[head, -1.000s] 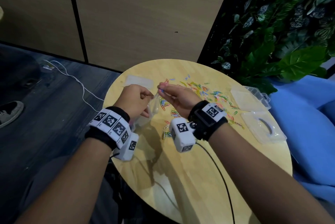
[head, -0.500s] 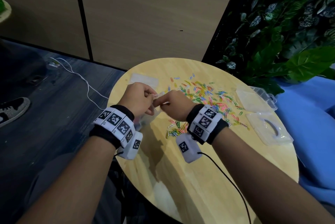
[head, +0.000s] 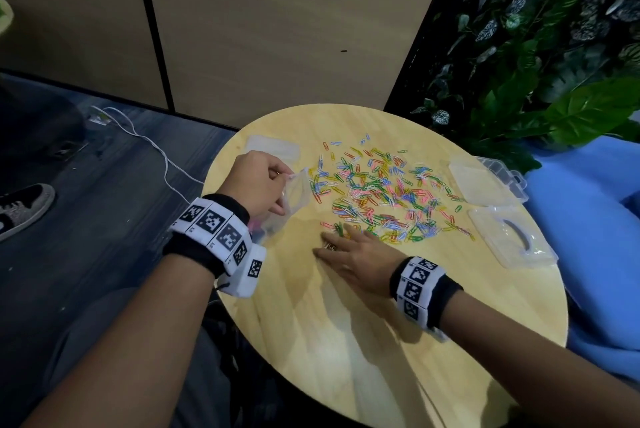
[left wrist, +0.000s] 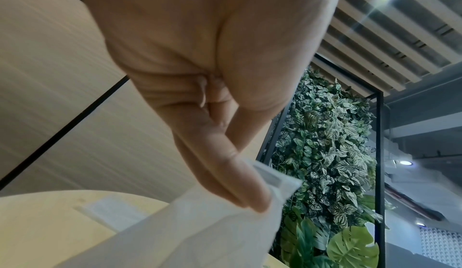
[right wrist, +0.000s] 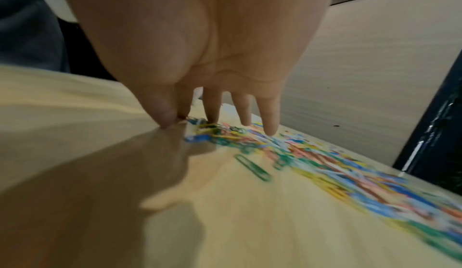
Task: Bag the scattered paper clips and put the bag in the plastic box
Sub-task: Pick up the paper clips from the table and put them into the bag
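Note:
Several coloured paper clips lie scattered across the middle of the round wooden table. My left hand pinches the top edge of a small clear zip bag at the table's left side; the bag hangs from my fingertips. My right hand lies flat with straight, spread fingers on the near edge of the clip pile. An open clear plastic box sits at the table's right, its lid lying in front of it.
A flat clear bag or lid lies at the table's far left. A plant wall stands at the back right and blue fabric beside the table on the right. A white cable and a shoe are on the floor to the left.
My right hand has let go of the bag's mouth and dropped to the table, fingers spread on the clips. The left hand still holds the bag.

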`<state>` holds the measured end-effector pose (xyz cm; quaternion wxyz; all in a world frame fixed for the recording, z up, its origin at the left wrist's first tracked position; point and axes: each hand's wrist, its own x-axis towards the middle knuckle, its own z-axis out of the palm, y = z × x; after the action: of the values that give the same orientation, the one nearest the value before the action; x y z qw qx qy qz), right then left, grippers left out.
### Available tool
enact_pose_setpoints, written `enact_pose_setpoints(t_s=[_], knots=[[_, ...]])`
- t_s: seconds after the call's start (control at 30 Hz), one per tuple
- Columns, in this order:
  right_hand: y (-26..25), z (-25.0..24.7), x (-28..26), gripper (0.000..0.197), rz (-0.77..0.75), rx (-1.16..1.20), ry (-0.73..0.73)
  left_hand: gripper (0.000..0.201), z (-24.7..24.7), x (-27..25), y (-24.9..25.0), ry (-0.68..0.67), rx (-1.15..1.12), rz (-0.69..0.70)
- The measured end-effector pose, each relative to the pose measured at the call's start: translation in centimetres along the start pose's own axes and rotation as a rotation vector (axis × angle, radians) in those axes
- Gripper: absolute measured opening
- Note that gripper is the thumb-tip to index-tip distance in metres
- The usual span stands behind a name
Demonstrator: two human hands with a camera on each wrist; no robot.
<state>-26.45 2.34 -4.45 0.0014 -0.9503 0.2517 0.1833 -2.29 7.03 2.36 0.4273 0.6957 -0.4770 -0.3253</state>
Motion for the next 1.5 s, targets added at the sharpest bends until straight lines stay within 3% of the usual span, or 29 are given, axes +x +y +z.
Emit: enact_pose_setpoints(t_s=[0.33, 0.4, 0.47, 0.57, 0.67, 0.8, 0.87, 1.0, 1.13, 1.33, 1.4, 1.5], knots=[[3.3, 0.0, -0.4, 0.02, 0.18, 0.217, 0.199, 0.011, 1.3, -0.1, 0.8, -0.046, 0.035, -0.021], [3.9, -0.4, -0.6, 0.015, 0.29, 0.359, 0.269, 0.011, 1.7, -0.1, 1.0, -0.059, 0.045, -0.023], [4.9, -0.3, -0.8, 0.011, 0.493, 0.612, 0.317, 0.012, 2.1, 0.0, 1.1, -0.075, 0.049, -0.029], [6.2, -0.1, -1.1, 0.007, 0.693, 1.232, 0.368, 0.011, 2.8, 0.2, 1.2, -0.108, 0.069, -0.026], [5.8, -2.4, -1.3, 0.019, 0.592, 1.925, 0.474, 0.012, 3.3, 0.4, 1.1, -0.138, 0.092, -0.007], [4.1, -6.2, -0.7, 0.029, 0.38, 2.276, 0.516, 0.012, 3.9, 0.5, 1.3, -0.144, 0.089, 0.016], [2.8, -7.4, 0.0, 0.025, 0.356, 2.258, 0.488, 0.012, 4.0, 0.6, 1.4, -0.131, 0.082, 0.03], [0.1, -8.4, 1.4, 0.016, 0.453, 1.907, 0.456, 0.013, 3.9, 0.5, 1.3, -0.121, 0.036, 0.036], [-0.5, -8.4, 3.1, 0.027, 0.564, 1.58, 0.437, 0.012, 3.9, 0.2, 1.4, -0.123, 0.009, 0.031], [-1.4, -9.3, 2.7, 0.016, 0.386, 0.849, 0.5, 0.014, 3.5, -0.1, 1.7, -0.125, 0.012, 0.05], [-1.4, -9.6, 2.3, 0.018, 0.316, 0.822, 0.485, 0.015, 3.3, -0.2, 1.8, -0.121, 0.014, 0.056], [0.2, -8.6, 0.8, 0.018, 0.364, 1.046, 0.547, 0.014, 2.8, -0.1, 1.6, -0.104, -0.008, 0.051]])
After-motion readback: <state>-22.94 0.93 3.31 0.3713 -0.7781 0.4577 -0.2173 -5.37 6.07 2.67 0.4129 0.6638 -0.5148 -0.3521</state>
